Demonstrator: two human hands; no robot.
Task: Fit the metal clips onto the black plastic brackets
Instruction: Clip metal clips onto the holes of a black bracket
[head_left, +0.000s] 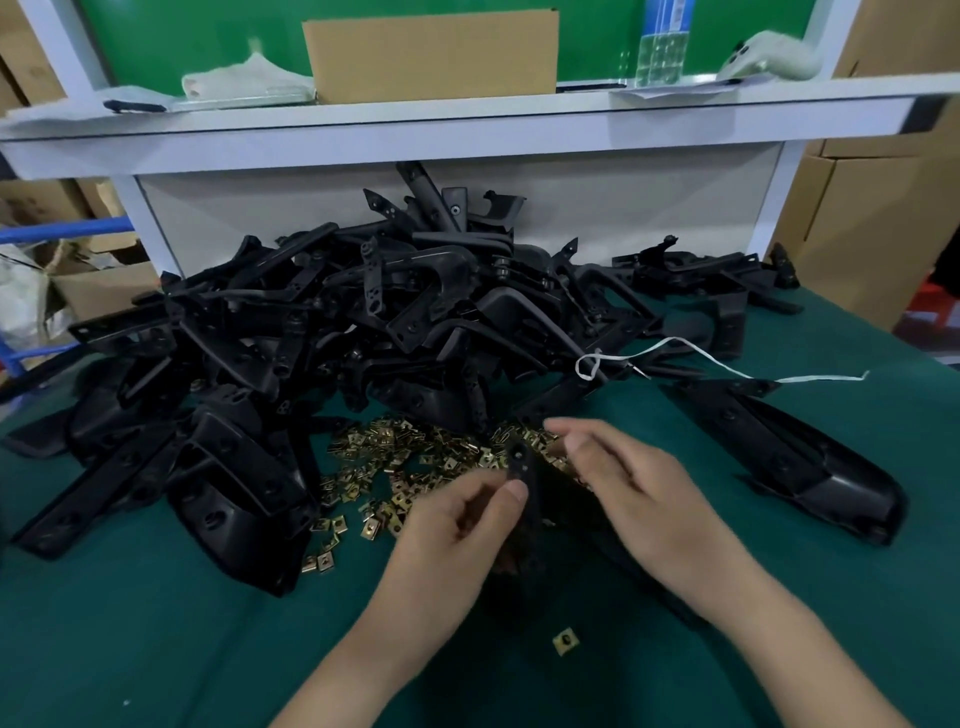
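Left hand (457, 514): fingers curled, thumb and forefinger pinching the upper part of one black bracket (522, 467), which stands roughly upright between both hands.
Right hand (639, 488): just beside the bracket's tip, fingers stretched forward over the clips. It is motion-blurred, so I cannot tell whether it grasps anything.
Clips (405, 457): a loose heap of small brass-coloured metal pieces on the cloth, right behind the hands and partly hidden by them.
Stray clip (565, 642): lies alone on the cloth, between the forearms and nearer the camera.
Bracket pile (363, 312): a large tangled heap of black plastic parts behind and left of the clips, reaching the bench's back panel.
Single large bracket (795, 457): lies flat to the right, apart from the pile.
Cloth (156, 623): dark green, covers the bench top.
String (727, 364): thin and white, trails from the pile's right edge across the cloth.
Shelf (467, 124): white, above the pile. It carries a plain cardboard box (431, 52).
Writing: blue label (667, 21) on a clear container at the shelf's right, print too blurred to read.
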